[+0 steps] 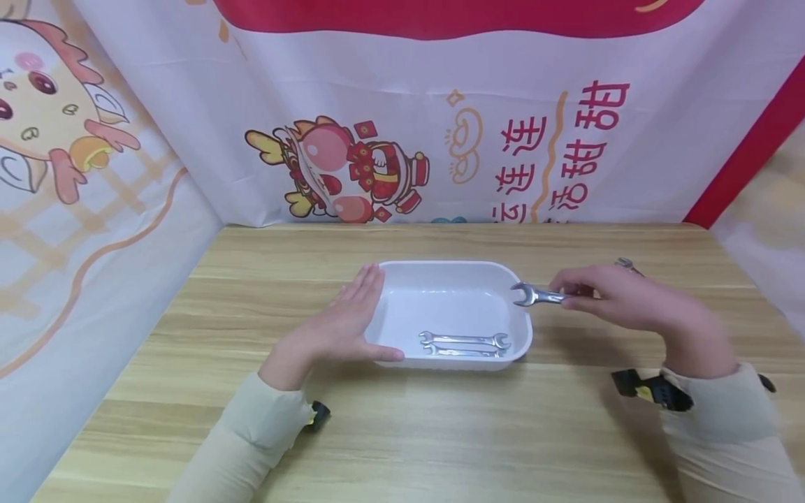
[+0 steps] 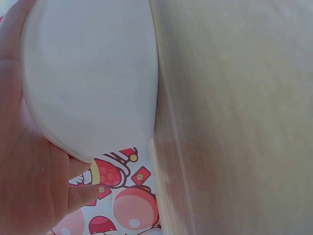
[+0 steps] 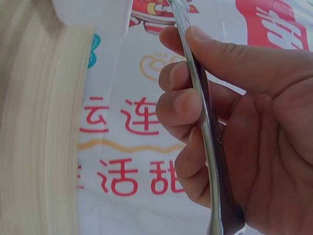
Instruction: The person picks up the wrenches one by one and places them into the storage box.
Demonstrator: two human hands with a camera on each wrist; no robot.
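Note:
A white rectangular tray (image 1: 446,276) stands on the table, with two double open-ended wrenches (image 1: 465,340) lying along its front inside wall. My left hand (image 1: 342,321) spans the tray's left end, its fingers along the side and the thumb along the front rim. In the left wrist view the palm lies against the tray's end wall (image 2: 93,78). Beside the tray's right rim, my right hand (image 1: 613,297) grips a silver wrench (image 1: 534,294) by its shaft, the open end pointing left at the rim. In the right wrist view the wrench (image 3: 200,88) runs between thumb and curled fingers.
Behind the right hand a small metal tool end (image 1: 626,264) shows, the rest of it hidden. The wood-grain table (image 1: 440,433) ends at a printed cloth backdrop (image 1: 402,84), and another printed cloth (image 1: 75,230) hangs on the left.

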